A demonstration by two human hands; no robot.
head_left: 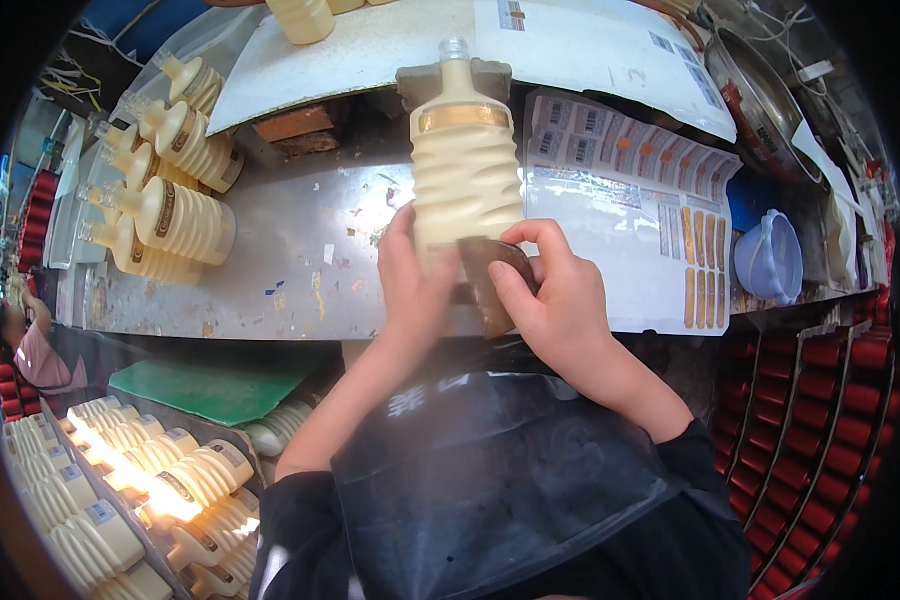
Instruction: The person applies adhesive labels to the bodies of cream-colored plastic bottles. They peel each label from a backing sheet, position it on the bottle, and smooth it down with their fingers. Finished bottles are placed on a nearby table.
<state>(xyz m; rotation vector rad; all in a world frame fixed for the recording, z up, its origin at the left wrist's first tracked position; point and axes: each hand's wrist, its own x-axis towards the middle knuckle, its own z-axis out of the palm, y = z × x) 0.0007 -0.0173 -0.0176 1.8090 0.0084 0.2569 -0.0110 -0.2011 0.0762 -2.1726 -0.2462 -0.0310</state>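
A cream bottle (465, 185) with a wavy ribbed body, a gold neck band and a clear glass mouth lies in front of me, its mouth pointing away. Its neck rests on a grey block (410, 85). My left hand (410, 285) is at the bottle's lower left side, its fingers partly smeared by motion. Between thumb and fingers, my right hand (560, 290) grips a dark brown flat scraper-like piece (495, 285) at the bottle's near end. Sheets of gold and printed stickers (705, 265) lie to the right.
Several cream bottles (185, 215) lie piled at the left; more fill a crate (160, 545) at lower left. A blue bucket (770, 258) stands at the right table edge. Red cylinders (810, 430) are racked at lower right. A brick (295, 122) sits under the white board (370, 60).
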